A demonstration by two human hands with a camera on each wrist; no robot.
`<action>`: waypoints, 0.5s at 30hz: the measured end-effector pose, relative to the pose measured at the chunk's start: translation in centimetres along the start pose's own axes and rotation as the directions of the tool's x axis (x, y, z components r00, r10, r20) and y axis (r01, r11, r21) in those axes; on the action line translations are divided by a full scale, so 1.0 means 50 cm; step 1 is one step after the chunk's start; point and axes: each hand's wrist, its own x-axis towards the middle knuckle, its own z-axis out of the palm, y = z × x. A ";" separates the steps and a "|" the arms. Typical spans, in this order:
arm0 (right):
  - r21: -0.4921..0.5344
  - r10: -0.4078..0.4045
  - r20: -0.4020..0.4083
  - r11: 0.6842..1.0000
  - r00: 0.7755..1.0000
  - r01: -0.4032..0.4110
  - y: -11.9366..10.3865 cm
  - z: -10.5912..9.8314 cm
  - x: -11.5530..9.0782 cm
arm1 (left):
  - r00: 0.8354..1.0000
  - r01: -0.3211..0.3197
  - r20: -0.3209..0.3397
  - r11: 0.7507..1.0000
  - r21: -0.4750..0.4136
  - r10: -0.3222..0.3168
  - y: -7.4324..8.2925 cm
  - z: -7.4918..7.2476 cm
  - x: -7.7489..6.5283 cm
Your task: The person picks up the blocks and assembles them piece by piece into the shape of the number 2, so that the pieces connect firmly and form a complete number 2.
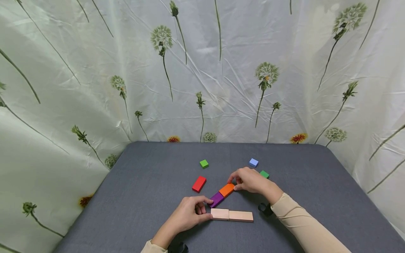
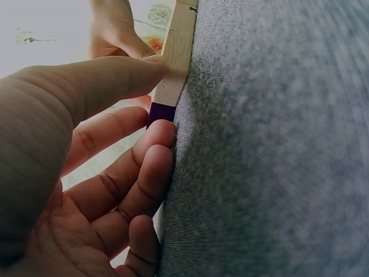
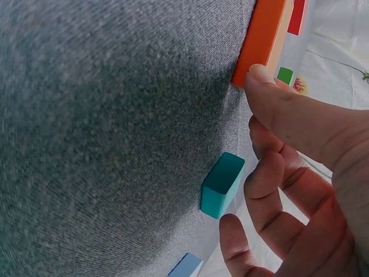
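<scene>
My left hand (image 1: 189, 213) is at the near corner of a V of blocks. Its index fingertip touches the lower end of the purple block (image 1: 216, 200), and its thumb (image 2: 132, 72) lies against the left plain wooden block (image 1: 219, 213); its other fingers curl loosely. A second plain wooden block (image 1: 241, 216) continues that row to the right. Beyond the purple block, an orange block (image 1: 226, 190) lies end to end with it, slanting away to the right. My right hand (image 1: 251, 181) pinches the orange block's far end between thumb and index finger.
A red block (image 1: 199, 184) lies left of the slanted pair. Farther back are a light green block (image 1: 204, 163) and a blue block (image 1: 253, 162). A teal-green block (image 3: 222, 184) sits behind my right hand. A flower-printed curtain (image 1: 190, 70) hangs along the table's back edge.
</scene>
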 end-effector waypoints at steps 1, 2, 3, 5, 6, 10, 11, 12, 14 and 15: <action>0.000 0.003 0.003 1.000 1.000 -0.003 0.000 0.000 0.001 | 1.000 0.000 0.001 1.000 0.001 0.000 0.000 0.000 0.000; 0.000 0.007 0.005 1.000 1.000 -0.007 0.000 0.000 0.001 | 1.000 0.000 0.001 1.000 0.002 0.000 0.000 0.000 0.000; 0.000 0.010 0.007 1.000 1.000 -0.010 0.000 0.000 0.001 | 1.000 0.000 0.000 1.000 0.003 0.000 0.000 0.000 0.000; 0.003 0.021 0.011 1.000 1.000 -0.021 0.000 -0.002 0.002 | 1.000 0.001 -0.003 1.000 0.004 -0.001 0.001 0.000 0.001; 0.001 0.020 0.011 1.000 1.000 -0.020 0.000 -0.003 0.002 | 1.000 0.002 -0.004 1.000 0.004 -0.002 0.002 0.000 0.001; 0.007 0.019 0.016 1.000 1.000 -0.019 0.000 -0.004 -0.001 | 1.000 0.001 -0.007 1.000 0.005 -0.001 0.003 0.000 0.002; 0.008 0.016 0.015 1.000 1.000 -0.016 0.000 -0.004 -0.001 | 1.000 0.001 -0.007 1.000 0.006 -0.001 0.003 0.000 0.001; 0.007 0.012 0.014 1.000 1.000 -0.012 0.000 -0.004 -0.002 | 1.000 0.000 -0.007 1.000 0.006 0.000 0.003 0.000 0.001; 0.011 0.009 0.010 1.000 1.000 -0.009 0.001 -0.003 -0.003 | 1.000 -0.004 -0.008 1.000 0.006 0.004 0.003 -0.001 0.001; 0.012 0.007 0.008 1.000 1.000 -0.007 0.001 -0.002 -0.004 | 1.000 -0.005 -0.008 1.000 0.006 0.005 0.002 -0.001 0.000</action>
